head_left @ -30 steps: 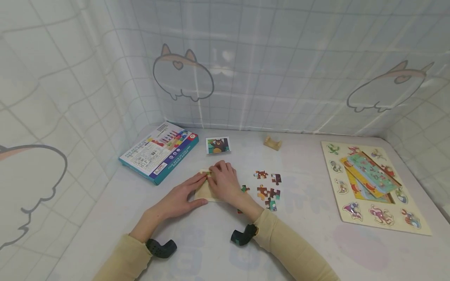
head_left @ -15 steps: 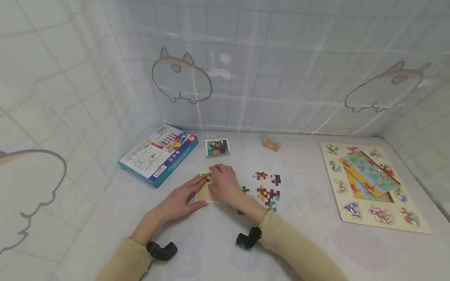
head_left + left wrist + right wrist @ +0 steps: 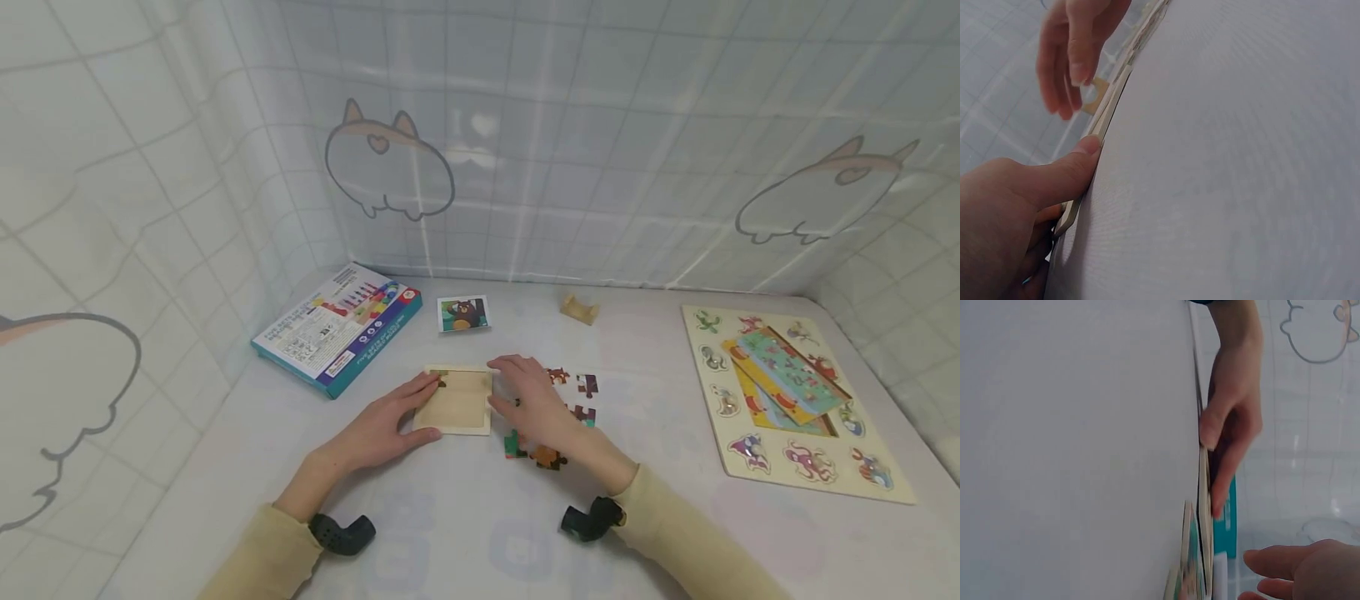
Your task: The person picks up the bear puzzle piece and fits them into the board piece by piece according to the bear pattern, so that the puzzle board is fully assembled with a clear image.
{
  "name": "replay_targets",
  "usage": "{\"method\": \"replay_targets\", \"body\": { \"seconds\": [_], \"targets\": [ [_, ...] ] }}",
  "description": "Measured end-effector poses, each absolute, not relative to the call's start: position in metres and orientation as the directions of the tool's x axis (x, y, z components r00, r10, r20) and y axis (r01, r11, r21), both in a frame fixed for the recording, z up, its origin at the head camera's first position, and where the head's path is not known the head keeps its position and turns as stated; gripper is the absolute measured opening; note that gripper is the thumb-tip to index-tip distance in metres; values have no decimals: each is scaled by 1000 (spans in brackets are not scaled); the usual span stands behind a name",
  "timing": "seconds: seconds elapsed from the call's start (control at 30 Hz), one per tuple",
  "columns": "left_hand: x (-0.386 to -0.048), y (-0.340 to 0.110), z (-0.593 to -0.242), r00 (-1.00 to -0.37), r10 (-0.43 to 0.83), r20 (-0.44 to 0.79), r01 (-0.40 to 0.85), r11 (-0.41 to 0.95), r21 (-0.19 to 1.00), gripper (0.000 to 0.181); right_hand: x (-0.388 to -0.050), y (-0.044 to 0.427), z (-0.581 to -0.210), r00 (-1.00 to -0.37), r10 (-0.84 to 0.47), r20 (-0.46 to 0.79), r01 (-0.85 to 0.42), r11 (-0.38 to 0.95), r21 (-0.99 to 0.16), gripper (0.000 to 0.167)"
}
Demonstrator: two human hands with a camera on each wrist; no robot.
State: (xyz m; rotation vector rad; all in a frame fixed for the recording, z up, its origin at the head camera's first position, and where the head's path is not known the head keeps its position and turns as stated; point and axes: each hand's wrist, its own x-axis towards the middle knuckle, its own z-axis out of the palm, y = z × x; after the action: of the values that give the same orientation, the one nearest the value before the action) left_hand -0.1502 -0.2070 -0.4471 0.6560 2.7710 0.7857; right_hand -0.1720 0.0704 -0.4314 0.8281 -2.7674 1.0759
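My left hand [image 3: 382, 427] holds the left side of a shallow square wooden puzzle tray [image 3: 457, 408] that lies on the table. In the left wrist view its thumb [image 3: 1075, 165] presses on the tray's near edge. At the tray's upper left corner, by the left fingertips, sits a small green and brown jigsaw piece [image 3: 441, 380], partly covered. Just right of the tray, my right hand [image 3: 538, 406] hovers with its fingers spread and nothing seen in them. Beneath and around it lie several loose jigsaw pieces [image 3: 549, 457], some hidden by the hand.
Behind the tray lies a bear picture card [image 3: 463, 313]. A teal and white box [image 3: 341, 327] is at the back left, and a small wooden stand [image 3: 580, 309] at the back. Far right, a wooden animal puzzle board [image 3: 738, 421] carries colourful picture boards [image 3: 791, 375].
My right hand has moved right, off the tray and over the loose pieces, uncovering the tray's inside. The left hand stays on the tray's left side.
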Motion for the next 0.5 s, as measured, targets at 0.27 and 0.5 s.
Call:
{"method": "replay_targets", "body": {
  "seconds": [0.27,0.5],
  "targets": [
    [-150,-205,-447,-887,459,-55,360,760,541,84,-178,119,-435,-878,-396,267,-470,618,-630,40],
    [-149,-206,-447,-894,443,-69,336,765,549,84,-184,152,-444,-898,-364,249,-434,627,-647,39]
  ]
}}
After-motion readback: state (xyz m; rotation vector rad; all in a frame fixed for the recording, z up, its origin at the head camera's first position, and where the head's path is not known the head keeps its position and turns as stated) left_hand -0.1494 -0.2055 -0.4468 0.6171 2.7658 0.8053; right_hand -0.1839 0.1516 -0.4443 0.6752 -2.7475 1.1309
